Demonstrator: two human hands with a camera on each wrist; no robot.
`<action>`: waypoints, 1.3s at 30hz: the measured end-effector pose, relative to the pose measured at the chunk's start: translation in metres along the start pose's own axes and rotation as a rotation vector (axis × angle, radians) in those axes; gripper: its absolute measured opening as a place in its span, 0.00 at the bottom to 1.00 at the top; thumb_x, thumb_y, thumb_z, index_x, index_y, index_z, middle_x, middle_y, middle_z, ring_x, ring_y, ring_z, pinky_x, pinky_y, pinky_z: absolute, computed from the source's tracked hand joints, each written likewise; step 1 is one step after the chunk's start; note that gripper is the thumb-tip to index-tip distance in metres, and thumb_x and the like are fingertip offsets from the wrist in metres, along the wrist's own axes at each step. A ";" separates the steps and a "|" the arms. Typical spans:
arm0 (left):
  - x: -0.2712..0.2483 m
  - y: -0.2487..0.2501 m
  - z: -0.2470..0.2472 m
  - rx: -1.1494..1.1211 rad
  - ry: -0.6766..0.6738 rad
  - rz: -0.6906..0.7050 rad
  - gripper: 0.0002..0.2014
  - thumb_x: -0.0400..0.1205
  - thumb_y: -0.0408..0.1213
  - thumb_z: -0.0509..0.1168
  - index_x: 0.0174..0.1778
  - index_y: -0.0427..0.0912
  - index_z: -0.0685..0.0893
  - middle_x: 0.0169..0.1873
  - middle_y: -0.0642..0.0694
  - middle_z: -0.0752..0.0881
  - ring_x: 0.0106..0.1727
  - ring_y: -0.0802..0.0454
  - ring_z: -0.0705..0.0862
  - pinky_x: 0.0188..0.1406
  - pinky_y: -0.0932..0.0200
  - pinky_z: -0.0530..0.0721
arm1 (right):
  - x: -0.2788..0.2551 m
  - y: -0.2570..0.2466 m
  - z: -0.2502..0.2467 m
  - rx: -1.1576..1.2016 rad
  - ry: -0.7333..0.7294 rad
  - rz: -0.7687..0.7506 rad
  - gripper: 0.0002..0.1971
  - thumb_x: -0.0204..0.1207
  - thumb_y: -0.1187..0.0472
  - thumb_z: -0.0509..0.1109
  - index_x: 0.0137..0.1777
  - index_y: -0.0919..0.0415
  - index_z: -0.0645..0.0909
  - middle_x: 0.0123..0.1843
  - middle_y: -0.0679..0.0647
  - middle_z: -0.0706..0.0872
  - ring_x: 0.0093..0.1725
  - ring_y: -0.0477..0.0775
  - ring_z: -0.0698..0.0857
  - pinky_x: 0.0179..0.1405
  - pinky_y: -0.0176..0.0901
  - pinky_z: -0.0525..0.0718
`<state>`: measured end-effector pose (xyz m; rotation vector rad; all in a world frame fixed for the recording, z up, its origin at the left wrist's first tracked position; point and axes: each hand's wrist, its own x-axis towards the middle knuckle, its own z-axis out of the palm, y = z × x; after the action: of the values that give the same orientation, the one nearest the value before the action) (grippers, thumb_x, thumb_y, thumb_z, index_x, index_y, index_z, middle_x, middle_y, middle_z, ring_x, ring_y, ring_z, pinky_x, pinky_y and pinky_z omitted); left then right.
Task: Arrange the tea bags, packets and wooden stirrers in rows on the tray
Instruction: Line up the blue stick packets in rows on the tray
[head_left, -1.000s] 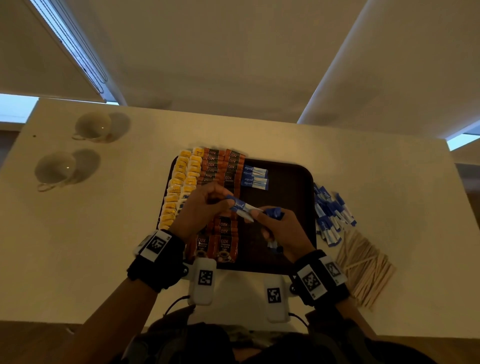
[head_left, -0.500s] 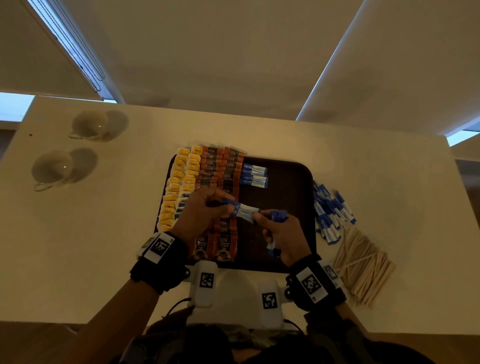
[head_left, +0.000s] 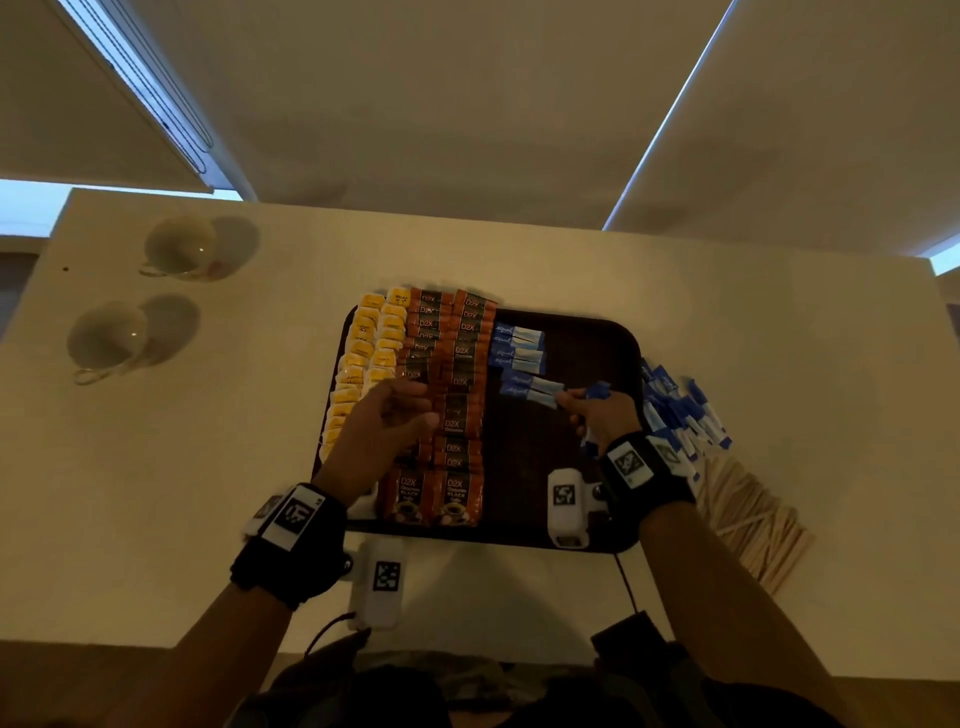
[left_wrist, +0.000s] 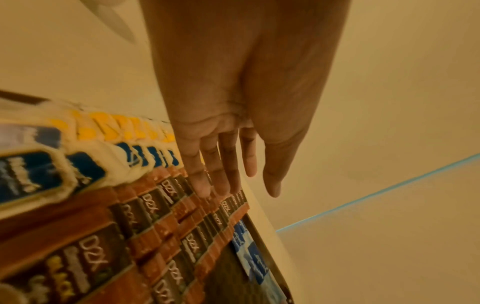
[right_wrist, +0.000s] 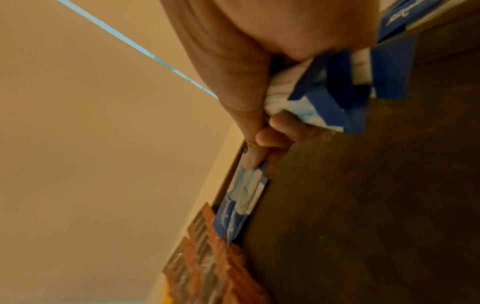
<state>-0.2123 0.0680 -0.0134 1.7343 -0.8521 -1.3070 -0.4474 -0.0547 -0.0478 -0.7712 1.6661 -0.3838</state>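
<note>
The dark brown tray holds two columns of yellow tea bags, two columns of brown coffee packets and a short row of blue sweetener packets. My right hand pinches the end of a blue packet lying just below that row. The pinched packet shows in the right wrist view, with a bundle of more blue packets tucked in the palm. My left hand hovers over the coffee packets, its fingers straight and holding nothing.
Loose blue packets lie on the table right of the tray, with a heap of wooden stirrers nearer me. Two cups stand at the far left. The tray's right half is bare.
Both hands held a blue packet between them over the tray's middle. The left hand has let go and drawn back left; the right hand has carried the packet up to the blue row.
</note>
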 end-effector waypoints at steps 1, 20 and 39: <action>-0.001 -0.003 -0.003 0.015 0.011 -0.011 0.16 0.77 0.34 0.70 0.60 0.43 0.78 0.53 0.46 0.86 0.55 0.53 0.84 0.46 0.64 0.82 | 0.010 -0.001 0.001 -0.031 0.003 0.019 0.07 0.74 0.65 0.74 0.35 0.61 0.81 0.32 0.56 0.78 0.28 0.49 0.74 0.27 0.40 0.74; 0.004 -0.012 -0.008 0.029 -0.010 -0.032 0.16 0.74 0.30 0.72 0.58 0.38 0.81 0.51 0.41 0.86 0.50 0.54 0.84 0.45 0.64 0.83 | 0.055 -0.016 0.028 -0.207 0.027 0.152 0.11 0.69 0.60 0.79 0.44 0.68 0.85 0.35 0.58 0.82 0.31 0.51 0.77 0.43 0.46 0.79; -0.003 0.045 0.048 0.304 -0.311 0.263 0.12 0.78 0.43 0.68 0.55 0.43 0.85 0.46 0.52 0.86 0.44 0.64 0.83 0.44 0.75 0.79 | -0.088 -0.013 0.019 -0.203 -0.727 -0.342 0.19 0.72 0.70 0.74 0.56 0.48 0.80 0.48 0.60 0.86 0.42 0.57 0.87 0.46 0.46 0.86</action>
<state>-0.2618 0.0409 0.0201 1.5921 -1.4696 -1.3367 -0.4181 -0.0026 0.0208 -1.1852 0.8962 -0.1352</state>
